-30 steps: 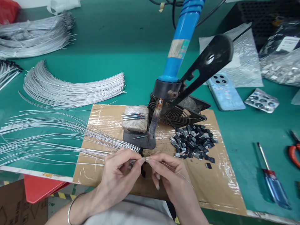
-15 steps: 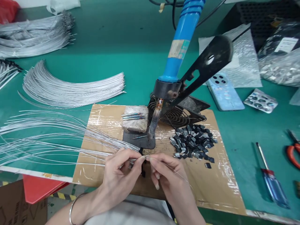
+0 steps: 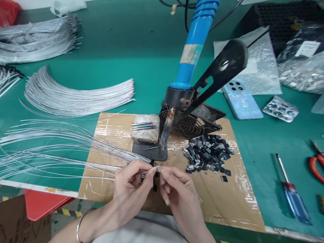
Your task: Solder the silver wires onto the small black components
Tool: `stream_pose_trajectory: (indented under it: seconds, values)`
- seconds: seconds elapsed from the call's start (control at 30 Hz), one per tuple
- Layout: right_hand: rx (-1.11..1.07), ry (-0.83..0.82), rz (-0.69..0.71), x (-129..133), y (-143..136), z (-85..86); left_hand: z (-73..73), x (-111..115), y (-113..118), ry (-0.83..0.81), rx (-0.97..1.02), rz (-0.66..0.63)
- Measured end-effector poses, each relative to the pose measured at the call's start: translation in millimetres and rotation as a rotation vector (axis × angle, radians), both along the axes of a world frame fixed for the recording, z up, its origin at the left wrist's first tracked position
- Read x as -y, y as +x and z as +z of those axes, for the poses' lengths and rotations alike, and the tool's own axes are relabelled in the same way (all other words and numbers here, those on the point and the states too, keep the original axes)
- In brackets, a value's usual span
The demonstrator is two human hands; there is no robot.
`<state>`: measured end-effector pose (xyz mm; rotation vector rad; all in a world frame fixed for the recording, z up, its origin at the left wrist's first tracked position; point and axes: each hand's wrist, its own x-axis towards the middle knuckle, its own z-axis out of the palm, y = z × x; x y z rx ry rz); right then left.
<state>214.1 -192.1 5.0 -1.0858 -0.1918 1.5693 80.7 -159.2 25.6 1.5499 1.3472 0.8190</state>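
My left hand [image 3: 134, 189] is closed, thumb and forefinger pinching a thin wire at their tips. Meeting it there is my right hand [image 3: 181, 192], also in a pinch; a fine strand [image 3: 198, 196] runs out past its back to the right. The exact piece between the fingertips is too small to make out. Just behind and under the fingers lie several black connectors [image 3: 155, 187] at the ends of the white wires [image 3: 101, 162] fanning in from the left. Above the hands, a blue soldering iron [image 3: 187, 64] is fixed in a black stand, tip pointing down.
A pile of small black connectors [image 3: 207, 153] lies on the cardboard [image 3: 227, 202] to the right. Behind sits a fan [image 3: 189, 125]. A block [image 3: 145, 135] bears short metal rods. Farther right are a phone [image 3: 244, 101], a screwdriver [image 3: 295, 199] and red-handled pliers [image 3: 315, 167]. Wire bundles [image 3: 81, 98] lie left.
Both hands keep their pinch at nearly the same spot. My right hand has turned slightly and drawn a little to the left, and its strand now bends at the end.
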Motion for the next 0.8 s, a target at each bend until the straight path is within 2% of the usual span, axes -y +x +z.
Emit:
stream_pose_trajectory:
  seconds: [0.2, 0.43, 0.8]
  values:
    - [0.026, -0.001, 0.045, -4, 7, 3.4, 0.4, 1, 0, 0.062, -0.038, -0.006]
    - [0.038, -0.01, 0.073, -6, 11, 4.8, 0.9, -1, 1, 0.061, -0.04, -0.024]
    - [0.008, 0.019, -0.008, 1, -2, 1.3, -1.2, 1, 0, -0.125, 0.067, 0.014]
